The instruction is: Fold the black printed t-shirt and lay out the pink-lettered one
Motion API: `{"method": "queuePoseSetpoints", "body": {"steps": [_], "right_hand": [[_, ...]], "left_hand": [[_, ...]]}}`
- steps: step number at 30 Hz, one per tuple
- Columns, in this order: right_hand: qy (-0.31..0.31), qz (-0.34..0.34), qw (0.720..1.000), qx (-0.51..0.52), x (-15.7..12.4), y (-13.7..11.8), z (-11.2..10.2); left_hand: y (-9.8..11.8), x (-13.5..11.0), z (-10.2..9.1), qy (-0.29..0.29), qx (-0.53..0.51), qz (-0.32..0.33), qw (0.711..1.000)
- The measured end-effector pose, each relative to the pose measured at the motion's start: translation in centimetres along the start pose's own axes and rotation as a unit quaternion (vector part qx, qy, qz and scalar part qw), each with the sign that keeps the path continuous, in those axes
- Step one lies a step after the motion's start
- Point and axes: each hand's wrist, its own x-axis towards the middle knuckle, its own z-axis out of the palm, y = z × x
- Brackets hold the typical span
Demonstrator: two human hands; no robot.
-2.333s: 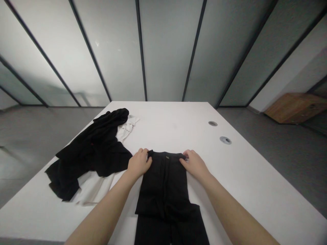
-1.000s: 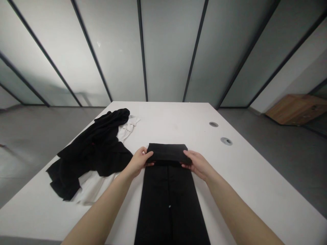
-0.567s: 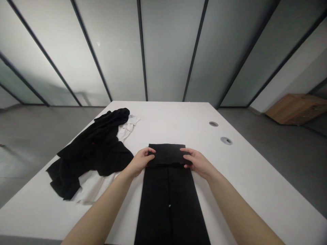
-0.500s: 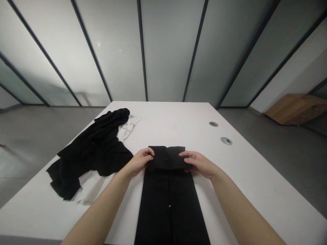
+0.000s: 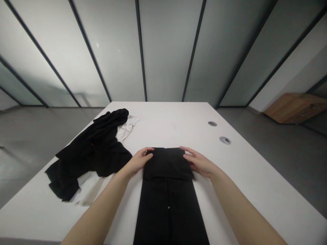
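A pair of black trousers (image 5: pixel 168 204) lies lengthwise on the white table (image 5: pixel 250 177), running from the table's near edge toward the middle. Its far end is folded over into a thick flat band (image 5: pixel 167 163). My left hand (image 5: pixel 136 160) grips the left edge of that folded band, thumb on top and fingers curled at the side. At the right edge my right hand (image 5: pixel 200 163) holds the same band, thumb on the cloth and fingers along its side. Both forearms reach in from the bottom of the view.
A crumpled heap of black clothes (image 5: pixel 94 149) lies at the left of the table, over a white garment (image 5: pixel 90 190). Two round cable holes (image 5: pixel 212 123) (image 5: pixel 225 140) sit at the right. Frosted glass panels stand behind; a wooden cabinet (image 5: pixel 293 107) is on the floor, far right.
The far end of the trousers has been turned over again toward me, so the folded band is wider and nearer. Both hands came slightly closer with it.
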Motion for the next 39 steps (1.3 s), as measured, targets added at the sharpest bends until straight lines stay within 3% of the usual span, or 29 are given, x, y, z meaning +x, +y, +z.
{"method": "queuePoseSetpoints", "body": {"steps": [3,7,9,11,13,15,18,23,28,31,33,35,39], "right_hand": [[0.011,-0.012,1.000,0.005,0.3,0.3,1.0],[0.000,-0.010,1.000,0.020,-0.1,-0.2,0.8],[-0.044,0.002,0.998,0.036,-0.7,-0.6,-0.1],[-0.115,0.038,0.992,0.031,-1.5,-0.9,-1.2],[-0.182,0.097,0.979,0.007,-2.0,-1.0,-2.0],[-0.203,0.138,0.969,-0.013,-2.1,-1.0,-2.1],[-0.143,0.132,0.980,-0.027,-1.6,-0.8,-1.2],[-0.017,0.074,0.996,-0.054,0.0,0.0,0.4],[0.019,-0.109,0.994,0.000,1.1,0.9,1.2],[0.055,-0.164,0.985,0.013,1.1,1.0,1.5],[0.080,-0.168,0.982,0.019,0.8,0.8,1.5],[0.084,-0.147,0.985,0.028,0.5,0.4,1.6],[0.030,-0.079,0.996,0.025,-0.1,-0.8,1.5]], "left_hand": [[-0.2,0.2,0.8,0.017,-0.030,0.006,0.999],[1.5,-0.9,0.6,-0.022,-0.107,-0.015,0.994],[2.5,-1.7,-0.3,-0.074,-0.133,-0.033,0.988],[3.3,-2.4,-1.3,-0.163,-0.136,-0.070,0.975],[3.5,-2.8,-2.1,-0.253,-0.104,-0.126,0.954],[3.2,-2.8,-2.5,-0.288,-0.051,-0.173,0.940],[2.4,-2.2,-2.1,-0.232,-0.001,-0.184,0.955],[0.9,-0.9,-0.4,-0.090,-0.017,-0.093,0.991],[0.4,0.1,0.7,-0.015,-0.144,0.010,0.989],[0.9,0.0,0.6,0.024,-0.220,0.078,0.972],[1.4,-0.4,0.4,0.034,-0.236,0.089,0.967],[1.8,-0.8,0.3,0.007,-0.229,0.060,0.971],[2.2,-1.6,0.6,-0.073,-0.197,-0.008,0.978]]}}
